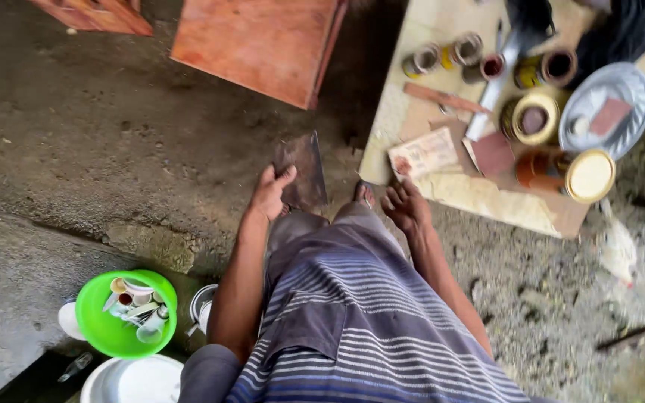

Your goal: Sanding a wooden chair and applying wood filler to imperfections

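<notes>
Dull dark sheet (301, 170), rough concrete floor (91, 142)

Looked like a rough open-air workshop: bare dirt-and-concrete floor (98, 149), low board desk (487, 198) crowded with open paint tins (535, 118), sandpaper scraps (493, 153) and a metal plate (625, 93); reddish wooden panels (263, 45) lying nearby, a chicken (617, 250) wandering alongside.

Green bowl (106, 328), striped grey-blue cloth (352, 313), orange-red wood panel (259, 41), silver plate (621, 93), dk brown sheet (304, 168).

Pale rectangular printed paper packet (425, 154) flat on board (487, 198), near tins (535, 116).
</notes>
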